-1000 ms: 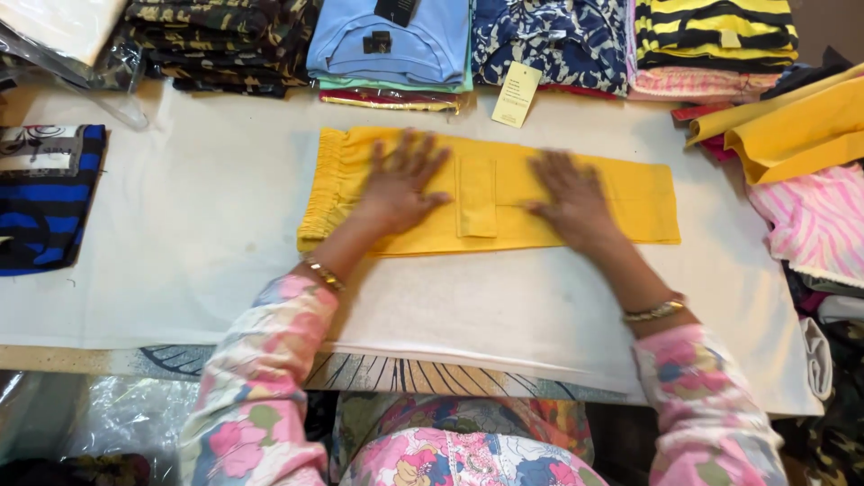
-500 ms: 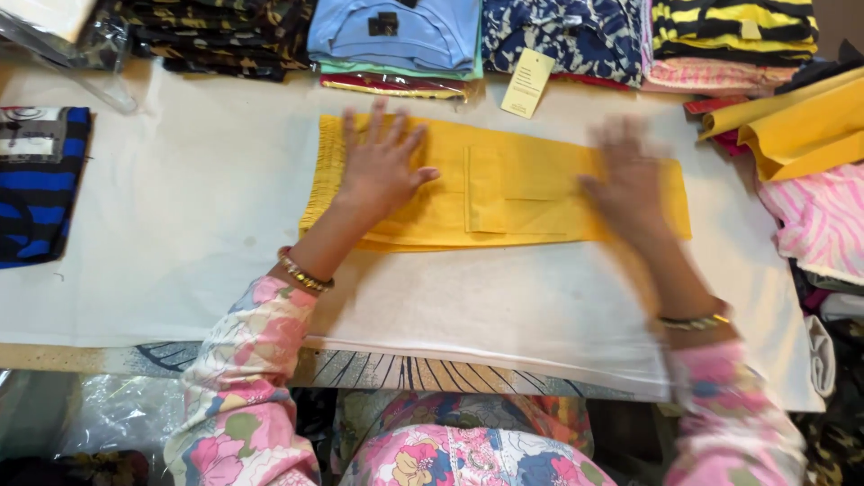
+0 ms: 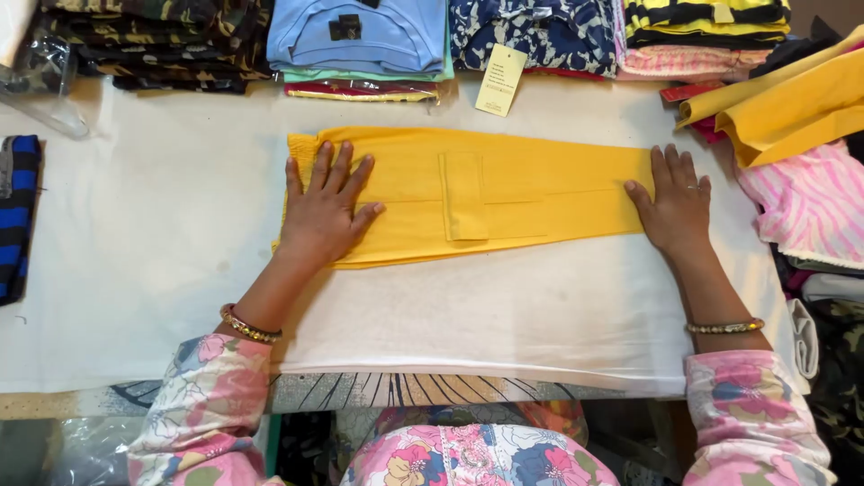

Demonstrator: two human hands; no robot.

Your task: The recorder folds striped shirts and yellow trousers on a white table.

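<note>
two flat hands pinning a folded yellow garment on a white-covered table

the white cloth-covered table (image 3: 504,315) bears one long folded yellow cotton garment (image 3: 504,193) lying left to right across its middle, a patch pocket sewn at its centre. both forearms reach out from floral pink sleeves, one bangle on each wrist. the left hand (image 3: 324,211) lies palm down on the garment's left end, fingers spread wide, gripping nothing; the right hand (image 3: 670,202) lies palm down at the right end, fingers straight and close together, also gripping nothing. along the far edge sit four stacks of folded clothes (image 3: 360,40), and one pale paper tag (image 3: 500,79) hangs beside the blue stack.
</note>
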